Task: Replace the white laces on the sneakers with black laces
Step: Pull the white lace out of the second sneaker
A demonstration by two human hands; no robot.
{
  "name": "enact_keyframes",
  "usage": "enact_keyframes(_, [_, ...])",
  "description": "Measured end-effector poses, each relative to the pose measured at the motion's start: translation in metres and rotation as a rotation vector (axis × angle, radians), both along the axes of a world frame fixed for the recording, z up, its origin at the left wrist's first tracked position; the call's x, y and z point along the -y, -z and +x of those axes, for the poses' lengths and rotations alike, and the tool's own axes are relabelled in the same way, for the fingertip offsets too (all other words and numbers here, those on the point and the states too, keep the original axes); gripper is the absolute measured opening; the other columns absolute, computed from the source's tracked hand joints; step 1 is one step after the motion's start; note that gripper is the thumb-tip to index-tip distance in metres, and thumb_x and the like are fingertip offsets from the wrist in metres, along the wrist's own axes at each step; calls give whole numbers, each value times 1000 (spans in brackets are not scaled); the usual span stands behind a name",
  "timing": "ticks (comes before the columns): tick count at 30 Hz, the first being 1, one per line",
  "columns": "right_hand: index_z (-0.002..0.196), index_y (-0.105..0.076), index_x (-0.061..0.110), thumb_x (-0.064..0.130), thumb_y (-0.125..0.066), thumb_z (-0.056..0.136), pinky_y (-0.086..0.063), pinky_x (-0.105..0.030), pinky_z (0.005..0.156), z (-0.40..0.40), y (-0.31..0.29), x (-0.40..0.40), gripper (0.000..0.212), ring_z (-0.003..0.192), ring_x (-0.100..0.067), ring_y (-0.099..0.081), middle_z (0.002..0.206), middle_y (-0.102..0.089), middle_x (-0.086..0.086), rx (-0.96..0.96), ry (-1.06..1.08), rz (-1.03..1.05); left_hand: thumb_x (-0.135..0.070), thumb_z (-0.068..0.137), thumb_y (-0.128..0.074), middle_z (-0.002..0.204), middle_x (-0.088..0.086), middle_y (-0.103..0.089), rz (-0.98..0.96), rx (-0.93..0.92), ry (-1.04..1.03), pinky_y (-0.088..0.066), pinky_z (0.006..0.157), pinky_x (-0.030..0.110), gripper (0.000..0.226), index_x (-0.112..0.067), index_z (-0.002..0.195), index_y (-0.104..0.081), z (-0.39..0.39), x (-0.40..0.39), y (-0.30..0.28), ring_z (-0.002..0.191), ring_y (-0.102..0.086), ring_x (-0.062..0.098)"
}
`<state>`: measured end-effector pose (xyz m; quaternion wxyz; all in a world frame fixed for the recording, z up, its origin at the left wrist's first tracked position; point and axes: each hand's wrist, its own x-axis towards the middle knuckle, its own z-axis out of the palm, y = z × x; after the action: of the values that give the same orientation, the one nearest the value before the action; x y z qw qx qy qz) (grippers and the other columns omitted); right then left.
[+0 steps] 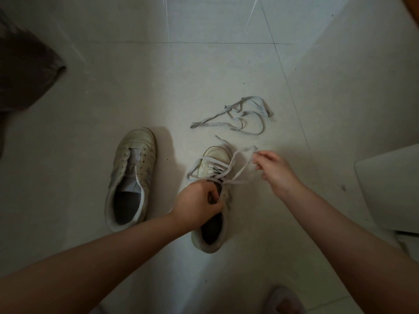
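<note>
Both hands are busy on the right-hand sneaker [214,200]: the left hand [199,200] grips it at the throat, fingers curled over the tongue area, pinning it to the floor [158,87]. Right hand [273,168] is out to the side, pinching a loop of the white lace [235,164] and drawing it away from the eyelets. That lace looks roughly half out, with slack strands crossing over the toe. Just beside it sits the other sneaker [131,175], already laceless, and the 1 removed lace [240,118] lies in a loose heap on the floor beyond. No black laces are in view. Risk from here, as I judge it: those crossed strands could snag or knot if pulled hard, and a sharp tug may drag the shoe out from under the holding hand.
</note>
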<state>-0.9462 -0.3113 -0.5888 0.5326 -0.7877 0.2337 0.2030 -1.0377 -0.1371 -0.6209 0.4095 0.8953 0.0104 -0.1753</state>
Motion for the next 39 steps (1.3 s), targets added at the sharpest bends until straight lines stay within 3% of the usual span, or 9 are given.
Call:
enact_keyframes(5, [81, -62, 20, 35, -61, 90, -32, -23, 56, -19, 7, -6, 17, 65, -7, -57, 75, -63, 5, -255, -356, -69, -31, 75, -71, 66, -13, -48, 2, -7, 5, -38, 59, 24, 22, -28, 64, -52, 2, 1, 0, 62, -44, 5])
enact_keyframes(10, [77, -60, 15, 27, -68, 87, -32, -6, 38, -20, 7, -12, 18, 57, -7, -49, 67, -56, 4, -243, -415, -87, -32, 75, -72, 64, -13, -47, 5, -20, 25, -36, 57, 24, 20, -23, 67, -55, 3, 1, -1, 59, -43, 5])
enact_keyframes(16, [66, -58, 19, 27, -63, 89, -35, -14, 49, -13, 5, -11, 25, 54, -5, -47, 64, -58, 4, -330, -769, -164, -31, 79, -70, 72, -11, -50, 15, -44, 57, -42, 61, 26, 18, -23, 70, -57, 4, -1, -4, 65, -46, 7])
enact_keyframes(23, [62, -48, 17, 19, -55, 90, -31, -27, 55, 11, 3, 22, 29, 61, -15, -41, 61, -45, 0, 34, -191, -274, -30, 78, -68, 67, -13, -49, 40, -83, 42, -36, 60, 22, 20, -28, 65, -53, 5, 0, -2, 64, -47, 7])
enact_keyframes(26, [76, -51, 15, 17, -44, 98, -47, -28, 71, 2, -1, 16, 24, 80, -16, -59, 79, -60, -3, -119, 21, 170, -29, 78, -69, 68, -12, -50, 26, -87, 44, -38, 59, 23, 18, -26, 67, -55, 5, -1, -1, 63, -46, 6])
enact_keyframes(28, [78, -45, 13, 16, -35, 101, -52, -32, 76, -4, -2, 7, 26, 74, -18, -63, 75, -61, -7, -216, 142, 509, -29, 78, -69, 68, -12, -50, 19, -86, 46, -38, 59, 23, 17, -25, 68, -57, 6, 0, -2, 62, -46, 5])
enact_keyframes(31, [73, -33, 18, 19, -34, 102, -40, -21, 45, 3, 0, 3, 29, 40, -7, -36, 51, -35, 3, -170, 176, 425, -29, 79, -69, 67, -12, -51, 20, -83, 48, -40, 60, 23, 16, -25, 68, -57, 7, 0, -4, 62, -47, 6])
enact_keyframes(35, [71, -40, 19, 31, -48, 96, -35, -28, 57, 15, 3, 15, 29, 57, -16, -47, 63, -50, -7, 182, -310, -239, -29, 79, -70, 68, -11, -51, 17, -68, 47, -39, 59, 23, 17, -24, 68, -57, 5, -2, -3, 63, -47, 7])
enact_keyframes(39, [71, -55, 19, 48, -65, 83, -41, -32, 62, 4, 1, 13, 33, 66, -17, -54, 73, -60, -5, 31, -1054, -526, -30, 78, -71, 66, -12, -49, 10, -61, 47, -37, 57, 23, 19, -26, 67, -56, 6, -2, -5, 61, -46, 6])
